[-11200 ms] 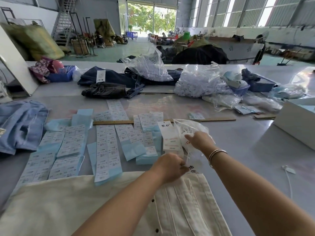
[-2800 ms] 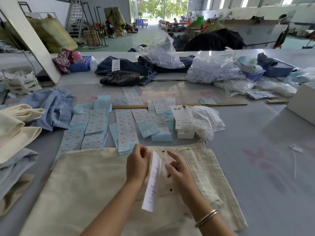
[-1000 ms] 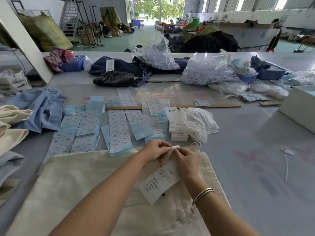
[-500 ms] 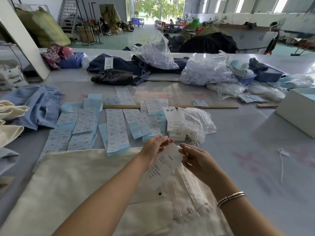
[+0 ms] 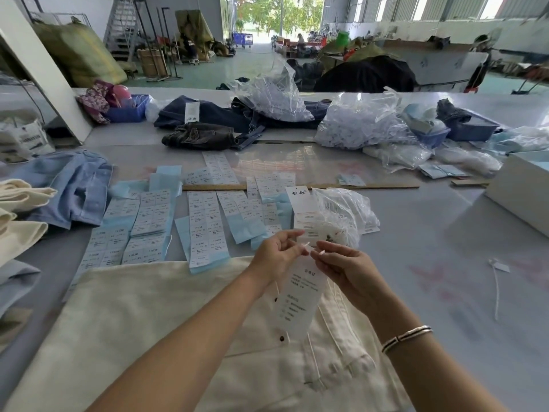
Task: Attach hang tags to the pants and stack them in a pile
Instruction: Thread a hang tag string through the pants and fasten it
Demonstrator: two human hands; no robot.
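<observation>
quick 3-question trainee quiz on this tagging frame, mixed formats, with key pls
1. True or false: the hang tag lies flat on the table, untouched.
2. Multiple choice: the pants under the hands are A) dark denim B) cream C) light blue.
3. Fill in: the bracelet is on the ___ wrist.

Key:
1. False. The left hand and right hand pinch at the tag's top above the cream pants.
2. B
3. right
</observation>
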